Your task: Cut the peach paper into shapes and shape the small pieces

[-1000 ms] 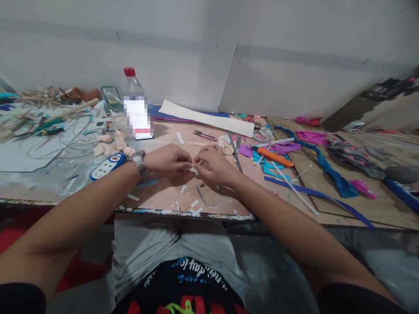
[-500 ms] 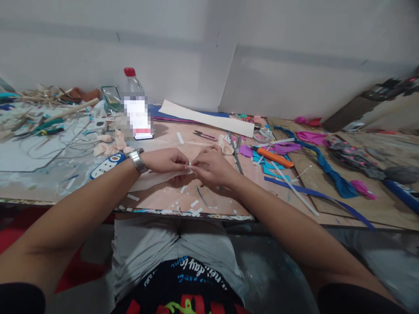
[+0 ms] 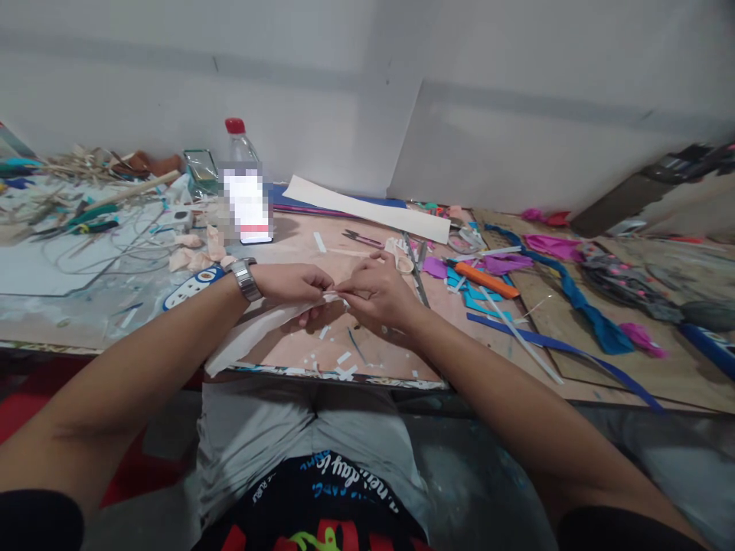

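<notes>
A long white paper strip (image 3: 246, 334) trails from my fingers down to the left, its wide end reaching the table's front edge. My left hand (image 3: 295, 285), with a metal watch on the wrist, pinches the strip near its gathered, narrow end. Close against it, my right hand (image 3: 379, 295) closes its thumb and forefinger on the same bunched end. The fingertips of both hands nearly meet there, and fine detail between them is too small to make out. Small white paper scraps (image 3: 344, 371) lie on the table below the hands.
Behind the hands lie small snips (image 3: 363, 239), a cream paper strip (image 3: 367, 210) and a propped phone (image 3: 248, 207) by a bottle (image 3: 238, 138). To the right are a tape roll (image 3: 405, 264), an orange cutter (image 3: 488, 280) and blue crepe strips (image 3: 579, 302). Pliers (image 3: 92, 220) lie left.
The white paper strip has swung out, and more of it now shows below my left forearm. Both hands stay pinched together in nearly the same place. The view has shifted slightly.
</notes>
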Action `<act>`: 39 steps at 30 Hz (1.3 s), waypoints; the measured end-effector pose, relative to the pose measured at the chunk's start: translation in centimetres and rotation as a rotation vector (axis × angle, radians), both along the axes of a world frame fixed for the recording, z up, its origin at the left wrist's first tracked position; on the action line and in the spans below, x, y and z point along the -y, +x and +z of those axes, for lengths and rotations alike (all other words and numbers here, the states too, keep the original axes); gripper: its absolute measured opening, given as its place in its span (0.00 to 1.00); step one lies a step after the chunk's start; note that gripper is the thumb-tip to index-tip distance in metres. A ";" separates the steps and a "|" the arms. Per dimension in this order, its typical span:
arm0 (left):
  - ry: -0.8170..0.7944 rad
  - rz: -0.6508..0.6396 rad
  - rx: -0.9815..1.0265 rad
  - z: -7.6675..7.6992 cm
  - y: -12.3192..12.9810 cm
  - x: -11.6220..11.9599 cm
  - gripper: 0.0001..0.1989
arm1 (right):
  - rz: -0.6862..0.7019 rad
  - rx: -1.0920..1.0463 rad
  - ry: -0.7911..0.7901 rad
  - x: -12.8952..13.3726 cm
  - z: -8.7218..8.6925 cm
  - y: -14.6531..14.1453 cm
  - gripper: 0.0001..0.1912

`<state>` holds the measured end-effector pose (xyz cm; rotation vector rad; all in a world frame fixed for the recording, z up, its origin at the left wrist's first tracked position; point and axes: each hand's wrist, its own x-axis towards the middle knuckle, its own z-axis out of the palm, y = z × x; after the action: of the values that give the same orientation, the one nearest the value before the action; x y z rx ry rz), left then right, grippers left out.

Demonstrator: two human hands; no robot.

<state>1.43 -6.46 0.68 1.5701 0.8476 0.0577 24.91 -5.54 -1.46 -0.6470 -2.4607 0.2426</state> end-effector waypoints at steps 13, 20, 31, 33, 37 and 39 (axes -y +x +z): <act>0.133 -0.023 -0.145 1.0 -0.5 0.1 0.04 | -0.021 -0.043 0.011 0.2 0.0 -0.1 0.07; 0.141 -0.055 -0.095 0.8 -0.8 0.0 0.02 | -0.040 -0.016 -0.023 0.4 0.2 -0.1 0.09; 0.294 0.055 -0.032 0.6 0.1 -0.1 0.19 | -0.064 0.036 -0.017 0.2 0.1 -0.1 0.10; 0.311 0.060 -0.030 0.6 0.0 -0.1 0.18 | -0.095 0.048 -0.020 0.2 0.1 -0.1 0.10; 0.283 0.067 -0.004 0.5 0.1 -0.1 0.18 | -0.118 0.045 -0.028 0.1 0.0 -0.1 0.09; 0.276 0.064 0.032 0.4 0.2 -0.1 0.17 | -0.119 0.034 -0.027 0.1 0.0 -0.1 0.08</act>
<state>1.58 -6.33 1.04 1.7935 0.8930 0.2541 24.80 -5.67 -1.45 -0.8114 -2.4443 0.2198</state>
